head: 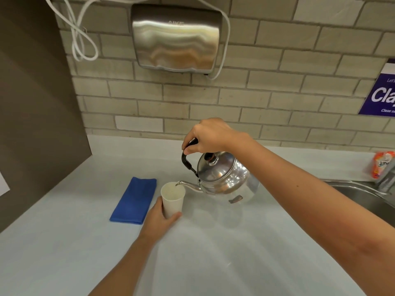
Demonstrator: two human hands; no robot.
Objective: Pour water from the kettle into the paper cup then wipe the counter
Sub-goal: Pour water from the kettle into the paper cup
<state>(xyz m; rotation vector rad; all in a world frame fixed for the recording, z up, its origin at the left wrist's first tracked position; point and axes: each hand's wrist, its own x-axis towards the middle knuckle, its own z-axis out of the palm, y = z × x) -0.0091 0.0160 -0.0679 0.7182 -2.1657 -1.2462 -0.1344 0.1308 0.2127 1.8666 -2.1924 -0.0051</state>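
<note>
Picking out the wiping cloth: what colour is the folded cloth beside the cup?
Solid blue, no pattern: the folded blue cloth, clearest in the head view.

A wall of pale grey-beige brick tiles (267,86) runs behind the pale worktop (213,253), with a stainless hand dryer (175,39) mounted high on it and loose white cable (81,39) looping down at its left. A plain brown panel (32,103) closes the worktop's left edge. At the right edge sit a steel sink (363,195), a purple sign (380,92) on the tiles, and an orange packet (382,163) by the back corner.
</note>
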